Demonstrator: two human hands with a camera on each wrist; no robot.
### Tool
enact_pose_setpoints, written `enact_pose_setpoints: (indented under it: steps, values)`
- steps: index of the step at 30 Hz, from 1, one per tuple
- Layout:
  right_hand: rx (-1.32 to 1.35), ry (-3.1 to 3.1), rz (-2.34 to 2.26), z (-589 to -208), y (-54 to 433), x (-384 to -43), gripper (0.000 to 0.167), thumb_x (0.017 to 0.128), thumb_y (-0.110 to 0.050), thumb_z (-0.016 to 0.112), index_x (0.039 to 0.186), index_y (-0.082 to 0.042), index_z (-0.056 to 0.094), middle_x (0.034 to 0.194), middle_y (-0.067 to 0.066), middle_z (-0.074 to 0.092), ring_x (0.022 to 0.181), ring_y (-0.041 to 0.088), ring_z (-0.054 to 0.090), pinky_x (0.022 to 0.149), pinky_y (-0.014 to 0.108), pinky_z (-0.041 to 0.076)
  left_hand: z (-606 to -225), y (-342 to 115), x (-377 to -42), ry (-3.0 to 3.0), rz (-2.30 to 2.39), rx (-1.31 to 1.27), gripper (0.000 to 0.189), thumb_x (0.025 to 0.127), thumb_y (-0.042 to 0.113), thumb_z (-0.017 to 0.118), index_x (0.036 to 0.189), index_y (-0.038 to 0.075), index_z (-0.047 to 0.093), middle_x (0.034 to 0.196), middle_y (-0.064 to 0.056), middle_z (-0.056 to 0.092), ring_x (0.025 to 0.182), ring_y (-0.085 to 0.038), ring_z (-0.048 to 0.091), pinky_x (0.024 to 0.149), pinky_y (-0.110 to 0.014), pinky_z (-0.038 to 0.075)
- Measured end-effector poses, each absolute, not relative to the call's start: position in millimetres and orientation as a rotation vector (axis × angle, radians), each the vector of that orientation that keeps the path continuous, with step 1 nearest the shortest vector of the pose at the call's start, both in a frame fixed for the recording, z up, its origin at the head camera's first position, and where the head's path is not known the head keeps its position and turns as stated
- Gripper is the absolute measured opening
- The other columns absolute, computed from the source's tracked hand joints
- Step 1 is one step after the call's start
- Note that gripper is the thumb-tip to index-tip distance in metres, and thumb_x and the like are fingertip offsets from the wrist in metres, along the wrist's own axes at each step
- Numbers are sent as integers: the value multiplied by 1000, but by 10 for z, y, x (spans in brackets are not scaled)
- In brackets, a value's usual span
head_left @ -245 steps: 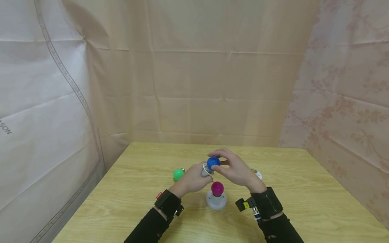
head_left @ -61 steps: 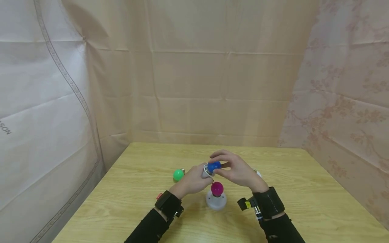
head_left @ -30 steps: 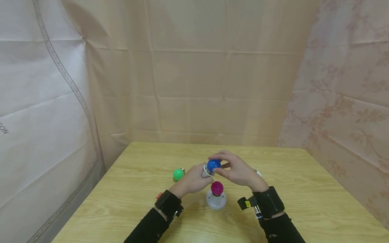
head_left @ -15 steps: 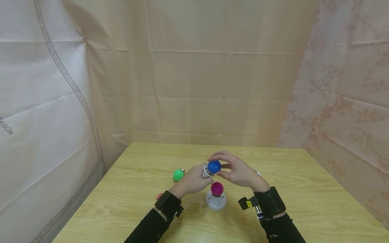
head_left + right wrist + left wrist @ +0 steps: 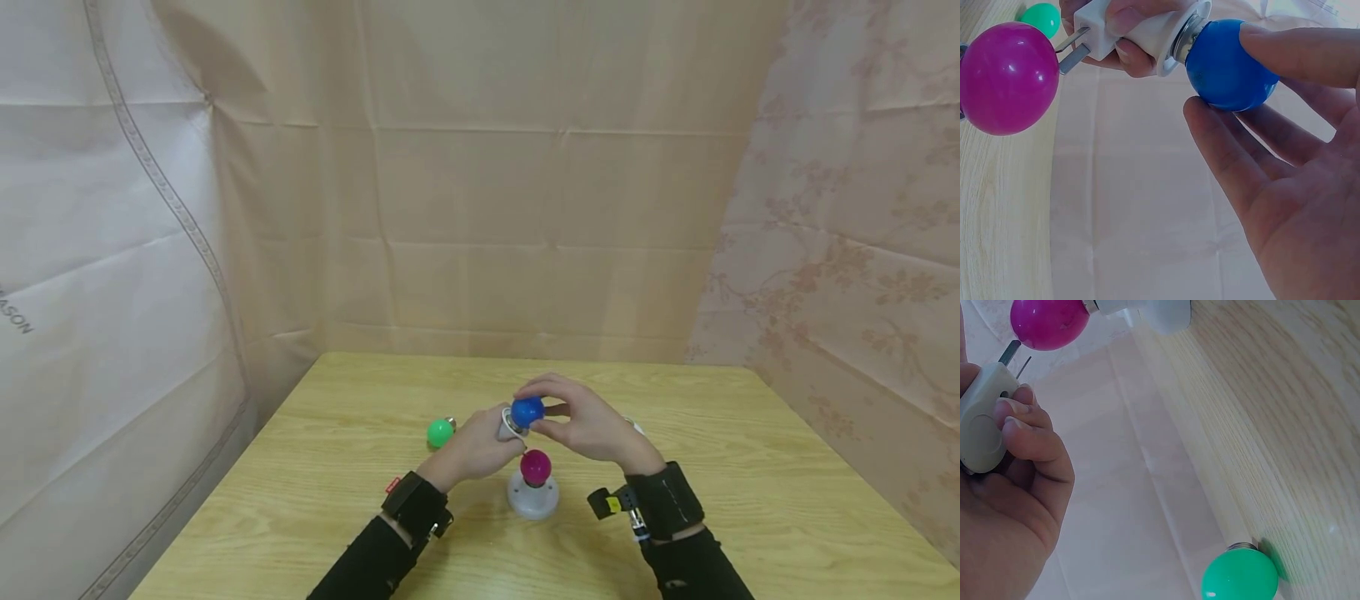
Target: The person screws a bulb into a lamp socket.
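My left hand grips a white plug-in lamp socket, whose two metal prongs stick out toward the magenta bulb in the right wrist view. At the socket's mouth is a blue bulb, held between the thumb and fingers of my right hand. Part of its metal screw base shows at the socket's rim; the rest is hidden inside. Just below both hands, a magenta bulb stands upright in a round white lamp base on the table.
A green bulb lies on the wooden table, left of my left hand. Behind my right wrist a white round piece shows only in part. Cloth sheets hang behind the table and at both sides.
My right thumb and fingers shift their hold around the blue bulb, and the bulb's tilt varies slightly. The right hand sits a little lower than at first. The left hand hardly moves.
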State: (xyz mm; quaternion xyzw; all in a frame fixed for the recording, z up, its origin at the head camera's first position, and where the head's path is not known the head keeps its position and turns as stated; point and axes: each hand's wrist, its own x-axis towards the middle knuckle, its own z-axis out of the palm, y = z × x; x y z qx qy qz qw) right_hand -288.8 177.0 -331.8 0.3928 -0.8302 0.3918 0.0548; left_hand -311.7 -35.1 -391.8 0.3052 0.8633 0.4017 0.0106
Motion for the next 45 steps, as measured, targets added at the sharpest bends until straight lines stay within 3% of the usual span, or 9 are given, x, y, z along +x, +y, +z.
enact_pose_setpoints:
  steps: [16, 22, 28, 34, 45]
  values:
    - [1072, -2549, 1156, -3343, 1751, -2873, 40, 97, -21, 71, 133, -6, 63, 125, 8, 63, 112, 26, 61, 91, 38, 56, -3911, -351, -3128, 2708, 1251, 981, 26, 91, 22, 65, 114, 10, 58, 83, 3, 56, 67, -10, 51, 59, -27, 42]
    - [1111, -2543, 1199, -3339, 1758, -2875, 45, 95, -17, 73, 137, -6, 60, 134, 11, 59, 123, 32, 57, 98, 43, 53, -3906, -355, -3115, 2716, 1228, 960, 26, 92, 26, 64, 113, 11, 57, 82, 3, 56, 65, -10, 51, 56, -27, 42]
    - [1178, -2550, 1228, -3310, 1770, -2864, 48, 93, -3, 72, 139, -8, 59, 145, 15, 51, 134, 39, 48, 100, 51, 50, -3905, -355, -3107, 2708, 1235, 952, 23, 93, 25, 63, 113, 14, 57, 82, 3, 56, 68, -11, 53, 57, -28, 43]
    - [1232, -2537, 1238, -3312, 1784, -2879, 41, 93, 6, 67, 132, -4, 62, 141, 15, 53, 132, 40, 49, 99, 48, 51, -3907, -354, -3105, 2703, 1242, 955, 23, 93, 25, 63, 113, 16, 57, 85, 3, 59, 71, -11, 54, 60, -28, 44]
    - [1193, -2548, 1256, -3335, 1776, -2904, 39, 94, 3, 68, 132, -5, 63, 134, 11, 59, 126, 35, 55, 98, 42, 53, -3919, -356, -3124, 2701, 1236, 958, 25, 92, 25, 63, 115, 15, 58, 87, 3, 59, 72, -11, 55, 61, -28, 44]
